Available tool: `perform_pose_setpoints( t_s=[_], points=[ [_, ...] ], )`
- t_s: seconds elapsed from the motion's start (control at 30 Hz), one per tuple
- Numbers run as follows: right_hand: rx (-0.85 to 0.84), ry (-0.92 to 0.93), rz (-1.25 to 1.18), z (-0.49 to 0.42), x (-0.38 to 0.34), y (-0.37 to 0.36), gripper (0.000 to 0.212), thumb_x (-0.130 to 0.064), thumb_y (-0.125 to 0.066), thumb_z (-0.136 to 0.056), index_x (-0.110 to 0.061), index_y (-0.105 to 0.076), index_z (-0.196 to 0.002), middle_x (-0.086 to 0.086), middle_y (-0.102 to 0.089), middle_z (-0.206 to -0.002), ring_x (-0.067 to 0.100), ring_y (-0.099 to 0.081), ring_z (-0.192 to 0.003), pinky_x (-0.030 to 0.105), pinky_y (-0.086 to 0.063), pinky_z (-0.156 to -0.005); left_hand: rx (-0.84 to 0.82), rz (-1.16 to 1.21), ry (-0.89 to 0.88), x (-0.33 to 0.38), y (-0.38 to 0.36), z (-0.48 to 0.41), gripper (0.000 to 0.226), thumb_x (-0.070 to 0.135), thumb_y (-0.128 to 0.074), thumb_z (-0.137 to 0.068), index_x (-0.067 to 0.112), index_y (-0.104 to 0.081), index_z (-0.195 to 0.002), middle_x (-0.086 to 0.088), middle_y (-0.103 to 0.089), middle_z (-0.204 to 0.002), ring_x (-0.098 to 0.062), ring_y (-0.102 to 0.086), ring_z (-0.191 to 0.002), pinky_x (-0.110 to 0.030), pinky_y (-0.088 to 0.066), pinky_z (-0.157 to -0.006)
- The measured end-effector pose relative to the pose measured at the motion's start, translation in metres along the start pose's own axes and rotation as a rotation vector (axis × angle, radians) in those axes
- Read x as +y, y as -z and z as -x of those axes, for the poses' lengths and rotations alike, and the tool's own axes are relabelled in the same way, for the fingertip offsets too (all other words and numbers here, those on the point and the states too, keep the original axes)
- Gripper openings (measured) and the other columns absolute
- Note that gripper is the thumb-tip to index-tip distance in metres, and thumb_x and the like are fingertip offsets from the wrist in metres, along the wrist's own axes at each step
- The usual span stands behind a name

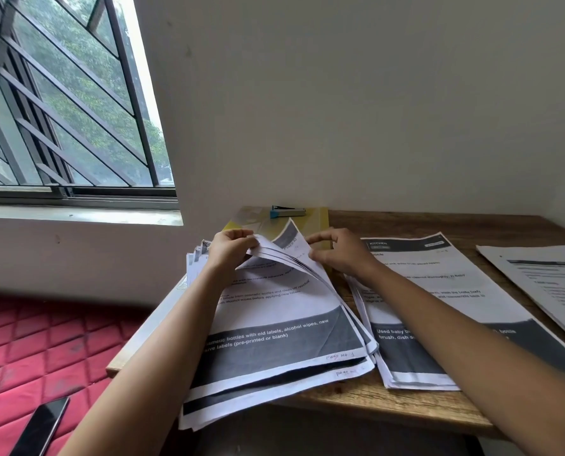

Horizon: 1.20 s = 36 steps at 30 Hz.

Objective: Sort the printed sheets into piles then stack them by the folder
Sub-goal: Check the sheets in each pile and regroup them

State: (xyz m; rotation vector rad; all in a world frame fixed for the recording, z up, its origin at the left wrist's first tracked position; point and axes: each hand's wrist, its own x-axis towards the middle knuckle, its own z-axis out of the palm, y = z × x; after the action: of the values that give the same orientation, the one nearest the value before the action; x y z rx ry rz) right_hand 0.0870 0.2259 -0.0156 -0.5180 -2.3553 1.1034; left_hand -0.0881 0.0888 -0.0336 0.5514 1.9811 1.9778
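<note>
A thick, fanned stack of printed sheets lies at the left end of the wooden table, its near edge hanging over the table's front. My left hand grips the lifted far edges of several top sheets, curling them up. My right hand touches the far right corner of those raised sheets with thumb and fingers. A second pile headed "KITCHEN" lies right of the stack, under my right forearm. A third pile sits at the far right. The yellow folder lies behind the stack by the wall.
A blue and grey stapler rests on the folder. A window with bars is at the left. A red quilted mattress lies below the table's left side, with a black phone on it.
</note>
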Motion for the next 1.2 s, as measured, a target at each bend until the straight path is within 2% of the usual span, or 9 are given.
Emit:
perform_pose_setpoints(
  t_s=[0.2, 0.3, 0.43, 0.57, 0.7, 0.83, 1.0, 1.13, 1.2],
  points=[
    [-0.246, 0.105, -0.162, 0.008, -0.011, -0.003, 0.023, -0.019, -0.054, -0.096, -0.012, -0.070, -0.111, -0.009, -0.068, -0.106, -0.014, -0.056, -0.095, 0.000, -0.039, -0.076, 0.007, -0.008, 0.009, 0.001, 0.000, 0.001, 0.020, -0.006, -0.057, -0.085, 0.012, -0.065, -0.082, -0.009, -0.060, -0.073, -0.018, -0.057, -0.066, -0.028, -0.052, -0.068],
    [-0.300, 0.149, -0.129, 0.009, -0.008, -0.004, 0.024, -0.016, -0.057, -0.094, -0.009, -0.068, -0.115, -0.004, -0.065, -0.113, -0.008, -0.052, -0.104, -0.002, -0.038, -0.078, 0.016, -0.014, 0.022, 0.002, 0.000, 0.000, 0.028, -0.008, -0.051, -0.081, 0.014, -0.068, -0.082, -0.013, -0.064, -0.080, -0.026, -0.062, -0.078, -0.039, -0.054, -0.084],
    [-0.325, 0.165, -0.085, 0.008, -0.007, -0.002, 0.026, -0.018, -0.060, -0.092, -0.014, -0.068, -0.117, -0.012, -0.060, -0.109, -0.006, -0.052, -0.106, 0.000, -0.040, -0.082, 0.007, -0.027, 0.019, 0.003, 0.001, 0.002, 0.026, -0.010, -0.052, -0.082, 0.007, -0.068, -0.095, -0.011, -0.063, -0.077, -0.024, -0.061, -0.075, -0.036, -0.054, -0.080],
    [-0.246, 0.087, -0.131, 0.005, -0.006, -0.003, 0.033, -0.033, -0.059, -0.092, -0.019, -0.061, -0.121, -0.001, -0.067, -0.114, 0.011, -0.062, -0.105, 0.029, -0.048, -0.095, -0.003, -0.023, 0.008, 0.007, 0.000, 0.007, 0.024, -0.009, -0.056, -0.084, 0.008, -0.064, -0.099, -0.003, -0.057, -0.070, -0.011, -0.052, -0.059, -0.015, -0.047, -0.051],
    [-0.171, 0.045, -0.108, 0.001, -0.002, -0.003, 0.028, -0.038, -0.058, -0.092, -0.018, -0.064, -0.110, 0.001, -0.068, -0.108, 0.012, -0.062, -0.103, 0.024, -0.046, -0.089, -0.008, -0.007, 0.012, 0.010, 0.000, 0.010, 0.025, -0.009, -0.056, -0.085, 0.008, -0.064, -0.100, -0.003, -0.057, -0.070, -0.010, -0.052, -0.059, -0.015, -0.047, -0.052],
    [-0.221, 0.035, -0.118, -0.001, 0.006, -0.003, 0.018, -0.021, -0.064, -0.090, -0.012, -0.069, -0.105, 0.004, -0.072, -0.103, 0.016, -0.068, -0.096, 0.030, -0.052, -0.088, -0.011, 0.004, 0.018, 0.014, 0.002, 0.013, 0.026, -0.009, -0.055, -0.084, 0.007, -0.065, -0.102, -0.004, -0.056, -0.069, -0.011, -0.052, -0.058, -0.018, -0.048, -0.055],
    [-0.103, 0.050, -0.101, -0.006, 0.003, -0.004, 0.015, -0.010, -0.064, -0.088, -0.004, -0.071, -0.100, 0.001, -0.070, -0.082, 0.001, -0.062, -0.065, 0.017, -0.049, -0.066, -0.024, 0.099, 0.010, 0.031, 0.012, 0.020, 0.029, -0.011, -0.054, -0.085, 0.006, -0.065, -0.105, -0.005, -0.056, -0.073, -0.012, -0.052, -0.063, -0.014, -0.048, -0.051],
    [0.076, 0.053, -0.119, -0.005, -0.004, -0.009, 0.016, -0.014, -0.066, -0.088, -0.002, -0.071, -0.098, 0.005, -0.069, -0.084, 0.005, -0.059, -0.066, 0.020, -0.047, -0.066, -0.042, 0.151, 0.006, 0.043, 0.026, 0.025, 0.031, -0.012, -0.053, -0.085, 0.004, -0.065, -0.109, -0.007, -0.058, -0.077, -0.012, -0.051, -0.065, -0.018, -0.046, -0.063],
    [0.078, 0.033, -0.149, -0.005, -0.008, -0.009, 0.017, -0.014, -0.066, -0.088, -0.003, -0.070, -0.099, 0.009, -0.071, -0.092, 0.012, -0.062, -0.074, 0.026, -0.050, -0.073, -0.049, 0.180, -0.005, 0.052, 0.032, 0.028, 0.031, -0.012, -0.053, -0.086, 0.005, -0.065, -0.109, -0.006, -0.059, -0.079, -0.011, -0.052, -0.066, -0.015, -0.050, -0.060]
  ],
)
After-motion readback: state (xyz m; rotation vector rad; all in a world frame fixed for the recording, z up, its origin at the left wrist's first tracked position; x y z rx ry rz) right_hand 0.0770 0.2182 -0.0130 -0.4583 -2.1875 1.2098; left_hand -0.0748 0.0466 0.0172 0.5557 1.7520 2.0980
